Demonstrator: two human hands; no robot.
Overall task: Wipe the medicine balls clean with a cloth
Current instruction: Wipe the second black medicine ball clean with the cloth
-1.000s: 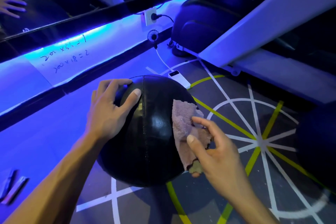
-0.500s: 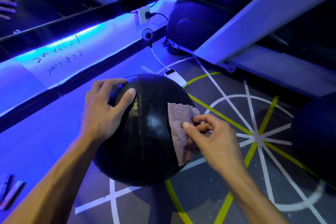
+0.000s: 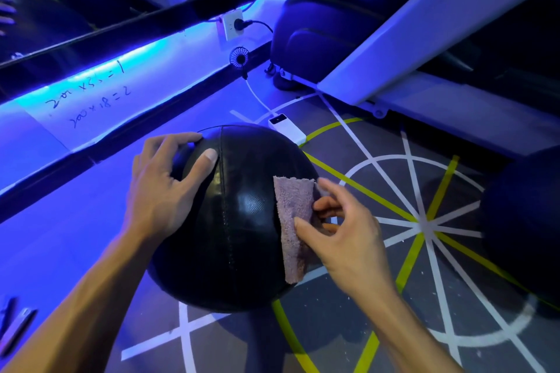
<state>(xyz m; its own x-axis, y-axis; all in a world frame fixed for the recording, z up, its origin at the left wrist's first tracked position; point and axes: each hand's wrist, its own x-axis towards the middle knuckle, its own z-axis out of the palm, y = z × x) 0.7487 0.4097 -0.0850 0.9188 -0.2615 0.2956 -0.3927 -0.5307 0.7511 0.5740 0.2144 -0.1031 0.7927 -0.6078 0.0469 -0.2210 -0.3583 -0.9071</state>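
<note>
A large black medicine ball [image 3: 242, 221] with a stitched seam sits on the floor in the middle of the view. My left hand [image 3: 163, 185] rests spread on its upper left side, thumb near the seam. A small pinkish-grey cloth [image 3: 292, 218] lies against the ball's right side. My right hand [image 3: 342, 230] pinches the cloth between thumb and fingers and holds it to the ball. A second dark ball [image 3: 524, 221] shows at the right edge, partly cut off.
A white power bank [image 3: 288, 129] lies just behind the ball, wired to a small fan [image 3: 239, 57] and a wall socket [image 3: 231, 24]. A white slanted machine frame [image 3: 424, 24] stands behind on the right. A mirror with blue lighting runs along the left wall.
My right hand has drawn the cloth up the ball's right side and regripped it. The left hand stays on the ball. The view has shifted slightly.
</note>
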